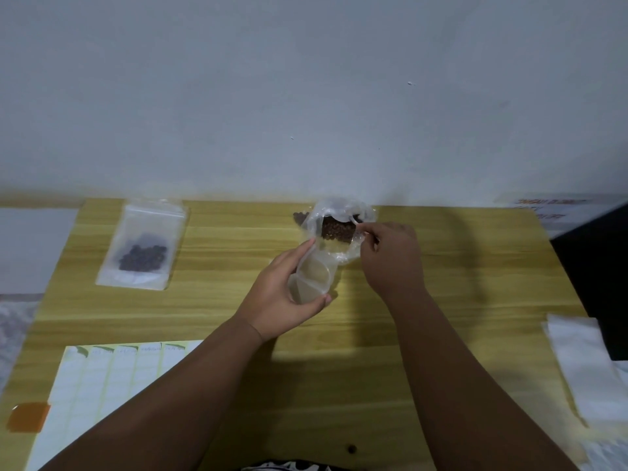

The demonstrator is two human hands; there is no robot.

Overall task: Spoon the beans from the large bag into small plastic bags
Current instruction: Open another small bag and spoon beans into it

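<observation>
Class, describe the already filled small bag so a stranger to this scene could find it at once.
Start at the wooden table and go to its far left corner. The filled bag lies flat there, away from both hands. Unlike the empty bag in the left hand, it holds dark beans.

Large clear bag (339, 212) open, brown beans (336, 229) inside, small empty bag (311, 277) just beside
</observation>
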